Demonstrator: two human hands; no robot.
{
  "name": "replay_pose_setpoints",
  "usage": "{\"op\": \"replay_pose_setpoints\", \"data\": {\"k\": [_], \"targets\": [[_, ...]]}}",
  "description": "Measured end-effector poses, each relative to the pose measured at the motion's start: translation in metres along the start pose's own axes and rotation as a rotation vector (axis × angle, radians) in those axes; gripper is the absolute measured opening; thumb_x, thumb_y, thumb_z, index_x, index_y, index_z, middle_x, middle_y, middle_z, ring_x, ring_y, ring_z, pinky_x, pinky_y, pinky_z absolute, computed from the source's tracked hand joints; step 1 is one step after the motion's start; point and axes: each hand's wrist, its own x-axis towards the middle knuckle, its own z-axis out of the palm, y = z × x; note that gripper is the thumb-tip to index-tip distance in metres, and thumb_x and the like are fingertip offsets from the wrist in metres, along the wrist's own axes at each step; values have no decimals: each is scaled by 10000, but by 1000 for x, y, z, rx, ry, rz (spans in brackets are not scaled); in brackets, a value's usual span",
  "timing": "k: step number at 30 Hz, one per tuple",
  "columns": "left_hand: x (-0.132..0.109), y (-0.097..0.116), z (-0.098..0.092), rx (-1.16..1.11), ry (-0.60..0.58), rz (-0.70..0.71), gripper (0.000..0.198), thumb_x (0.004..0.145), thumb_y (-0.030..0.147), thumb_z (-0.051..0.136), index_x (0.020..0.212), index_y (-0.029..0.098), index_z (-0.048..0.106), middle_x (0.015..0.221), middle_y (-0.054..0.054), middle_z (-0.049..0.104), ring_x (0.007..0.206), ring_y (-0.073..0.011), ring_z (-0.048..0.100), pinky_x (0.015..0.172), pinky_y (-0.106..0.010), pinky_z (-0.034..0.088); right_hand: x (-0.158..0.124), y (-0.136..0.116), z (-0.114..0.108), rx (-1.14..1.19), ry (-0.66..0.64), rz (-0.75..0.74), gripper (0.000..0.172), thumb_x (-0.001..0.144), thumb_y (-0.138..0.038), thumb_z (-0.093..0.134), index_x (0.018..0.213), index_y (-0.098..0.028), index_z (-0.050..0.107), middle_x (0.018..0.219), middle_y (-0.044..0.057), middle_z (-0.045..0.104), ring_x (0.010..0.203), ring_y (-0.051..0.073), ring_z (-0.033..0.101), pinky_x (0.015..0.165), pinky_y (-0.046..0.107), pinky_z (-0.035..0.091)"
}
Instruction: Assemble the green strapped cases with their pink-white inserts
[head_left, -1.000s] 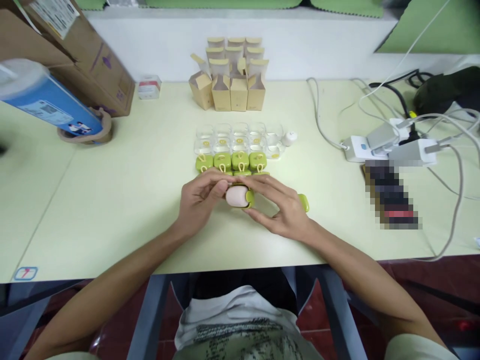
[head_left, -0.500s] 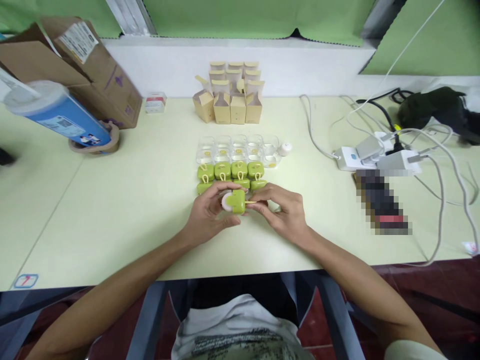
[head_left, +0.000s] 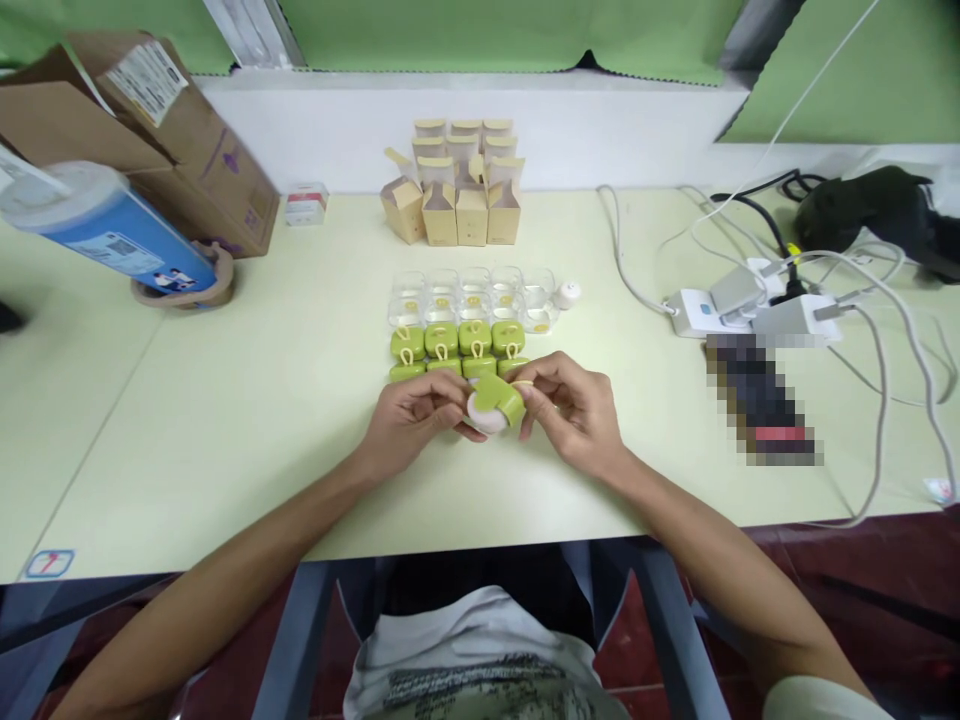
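Between my hands, just above the table's near part, is a green case with a pale round piece (head_left: 495, 403), tilted. My left hand (head_left: 415, 420) has its fingers curled and touches the pale round side. My right hand (head_left: 574, 410) pinches the case's green end near its yellow cord loop. Directly behind my hands stand several green cases with yellow loops (head_left: 441, 340) in two rows. Farther back are rows of clear plastic cups (head_left: 474, 300), and a small white round item (head_left: 568, 294) lies at their right end.
Open small cardboard boxes (head_left: 472, 215) stand near the wall. At left are a large carton (head_left: 217, 190), a blue canister (head_left: 135, 235) and a small white box (head_left: 306, 205). A power strip (head_left: 705, 313) with cables and a blurred dark object (head_left: 761, 400) lie at right.
The green case has turned and tipped, showing more of its pale round side. My left fingers have curled in, and my right hand has moved from the cord end onto the green end.
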Motion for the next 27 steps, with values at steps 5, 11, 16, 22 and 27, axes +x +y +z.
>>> {"op": "replay_pose_setpoints", "data": {"k": [5, 11, 16, 22, 27], "targets": [[-3, 1, 9, -33, 35, -19, 601, 725, 381, 1066, 1191, 262, 707, 970, 2, 779, 739, -199, 830, 651, -307, 736, 1, -1, 2, 165, -70, 114, 192, 1078, -390, 734, 1046, -209, 680, 1122, 73, 792, 709, 144, 790, 565, 268, 692], [-4, -3, 3, 109, 51, 109, 298, 984, 492, 839, 1126, 230, 833, 1004, -58, 754, 760, -168, 802, 622, -270, 702, 5, 0, 4, 381, -135, 245, 280, 1053, -466, 768, 1026, -213, 652, 1124, 78, 808, 706, 166, 796, 578, 320, 718], [-5, -6, -1, 339, 58, 328, 501, 806, 436, 1007, 1256, 301, 832, 1078, -55, 716, 918, -160, 744, 674, -223, 669, 6, 1, 3, 435, -205, 306, 270, 1059, -444, 773, 1030, -208, 645, 973, 19, 784, 653, 158, 800, 610, 296, 695], [-3, -7, -5, 414, 81, 376, 319, 1012, 488, 801, 1265, 296, 828, 1025, -49, 693, 841, -130, 708, 639, -211, 626, 6, 4, 1, 490, -231, 361, 277, 1067, -459, 762, 1072, -208, 646, 933, 5, 778, 648, 149, 779, 652, 301, 676], [-4, -5, -3, 507, 85, 436, 285, 964, 442, 868, 1200, 288, 828, 1016, -36, 708, 829, -131, 691, 651, -226, 605, 6, 6, -1, 538, -244, 364, 257, 1076, -461, 742, 1131, -214, 702, 978, 20, 761, 758, 163, 779, 675, 313, 687]]}}
